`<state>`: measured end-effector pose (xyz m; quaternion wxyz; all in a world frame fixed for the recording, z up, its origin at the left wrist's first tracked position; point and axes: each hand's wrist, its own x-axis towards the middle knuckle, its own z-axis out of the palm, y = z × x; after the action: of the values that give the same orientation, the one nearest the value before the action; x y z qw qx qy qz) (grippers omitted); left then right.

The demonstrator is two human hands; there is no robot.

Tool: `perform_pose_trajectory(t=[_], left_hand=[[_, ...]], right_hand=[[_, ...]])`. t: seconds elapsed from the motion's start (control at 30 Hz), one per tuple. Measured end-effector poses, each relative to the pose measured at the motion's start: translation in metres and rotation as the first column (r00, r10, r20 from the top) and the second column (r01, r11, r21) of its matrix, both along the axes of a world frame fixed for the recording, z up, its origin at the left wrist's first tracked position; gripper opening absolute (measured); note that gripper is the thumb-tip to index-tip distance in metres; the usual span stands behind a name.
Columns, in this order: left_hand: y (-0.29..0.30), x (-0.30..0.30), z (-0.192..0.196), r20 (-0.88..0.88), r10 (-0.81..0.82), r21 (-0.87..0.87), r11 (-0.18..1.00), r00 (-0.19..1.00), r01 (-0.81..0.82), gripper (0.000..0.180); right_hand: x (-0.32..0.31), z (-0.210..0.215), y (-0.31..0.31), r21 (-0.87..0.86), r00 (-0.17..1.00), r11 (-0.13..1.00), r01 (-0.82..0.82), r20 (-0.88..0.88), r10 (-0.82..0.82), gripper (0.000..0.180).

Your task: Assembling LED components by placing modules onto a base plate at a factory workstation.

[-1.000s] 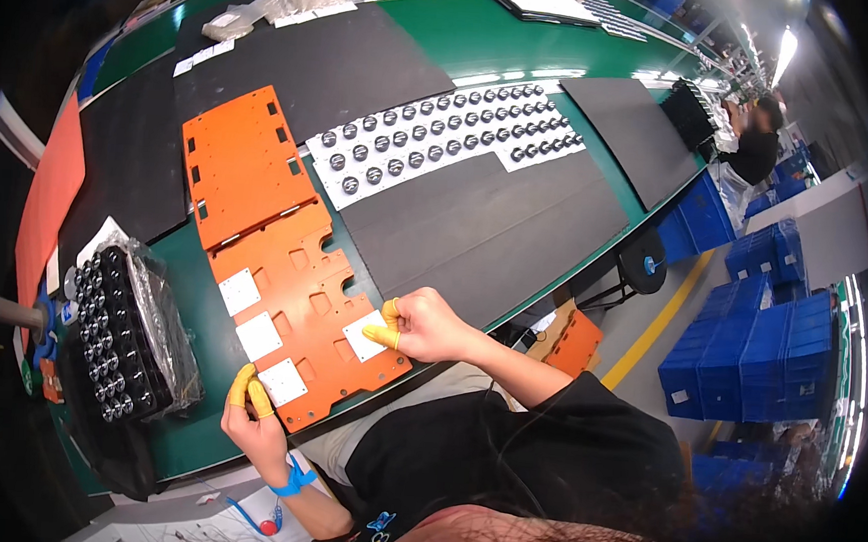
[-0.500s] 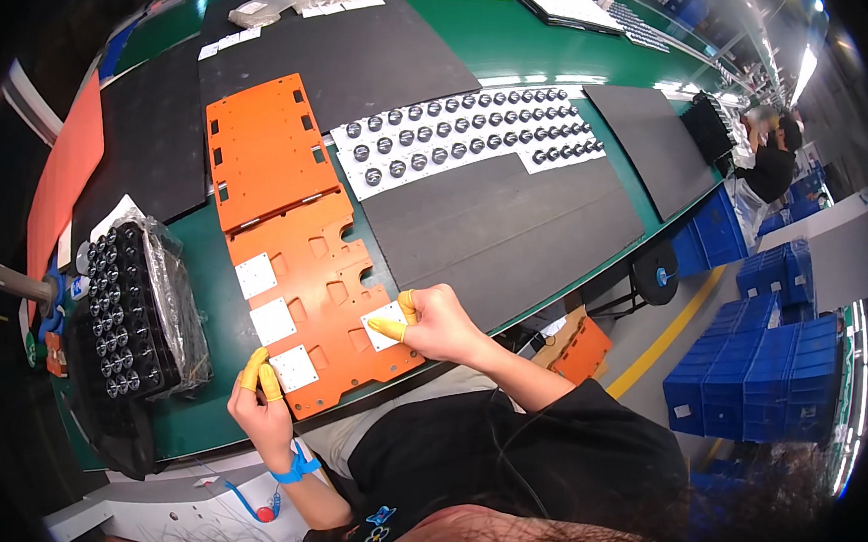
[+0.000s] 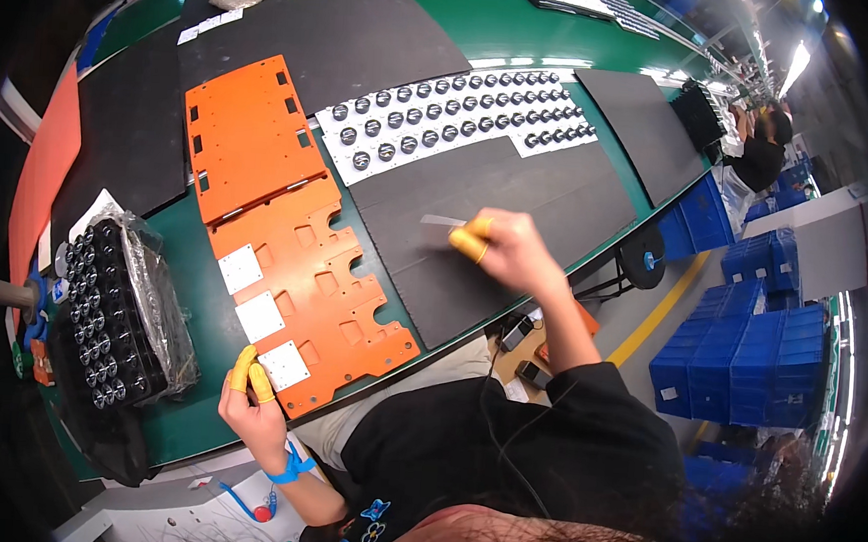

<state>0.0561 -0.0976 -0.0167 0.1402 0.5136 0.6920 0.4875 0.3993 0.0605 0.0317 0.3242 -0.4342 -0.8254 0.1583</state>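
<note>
1. Closed fingertip to thumb, my right grip [image 3: 511, 250] has a thin white plate [image 3: 444, 220] by its edge, near the centre of the frame, above the black mat [image 3: 419, 280].
2. My left grip [image 3: 255, 425] sits at the lower left, fingers curled at the outer edge of the lowest white square [image 3: 283, 365]; from this far off I cannot tell whether it pinches that square or merely rests beside it.
3. I take the edge hold as a way to spare the plate's broad faces, and the yellow finger covers [image 3: 470, 239] probably serve that too (smudges would show on white).
4. Two more white squares [image 3: 260, 317] line up with the lowest down the left side of the orange panel [image 3: 295, 274], left of centre. Shallow notches beside them look meant to let a fingertip under an edge.
5. Above it, the upper orange panel [image 3: 245, 130] lies flat, seemingly hinged back so the squares stay reachable on the green tabletop [image 3: 193, 274].
6. Black round parts on white plates [image 3: 404, 120] stand in rows at upper centre, likely spaced for easy counting.
7. As for looks, my held plate is a pale, blurred sliver, nearly edge-on; the squares below lie flat and white, with small dark holes visible.
</note>
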Motion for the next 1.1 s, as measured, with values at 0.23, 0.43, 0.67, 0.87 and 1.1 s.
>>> perform_pose_trajectory(t=[0.23,0.43,0.67,0.87,1.1], left_hand=[[0.003,0.002,0.006,-0.032,-0.018,0.015,1.000,0.999,0.019,0.023],[0.004,0.002,0.005,-0.008,-0.009,-0.002,1.000,1.000,0.009,0.023],[0.004,0.002,0.004,0.003,-0.007,-0.028,1.000,1.000,0.007,0.025],[0.001,0.002,0.002,0.120,0.023,-0.085,0.996,0.993,-0.013,0.026],[0.004,0.001,-0.002,0.091,0.022,-0.027,0.999,0.996,-0.020,0.025]], right_hand=[[0.076,-0.003,0.026,0.193,0.867,0.965,0.174,0.434,-0.244,0.022],[0.081,-0.015,0.016,0.009,0.919,0.932,0.363,0.162,-0.360,0.028],[0.064,-0.021,0.031,0.012,0.952,0.963,0.269,0.150,-0.268,0.028],[0.084,-0.033,0.068,0.220,0.867,0.849,0.481,0.025,-0.497,0.027],[0.097,-0.041,0.095,0.309,0.846,0.827,0.470,0.108,-0.521,0.024]])
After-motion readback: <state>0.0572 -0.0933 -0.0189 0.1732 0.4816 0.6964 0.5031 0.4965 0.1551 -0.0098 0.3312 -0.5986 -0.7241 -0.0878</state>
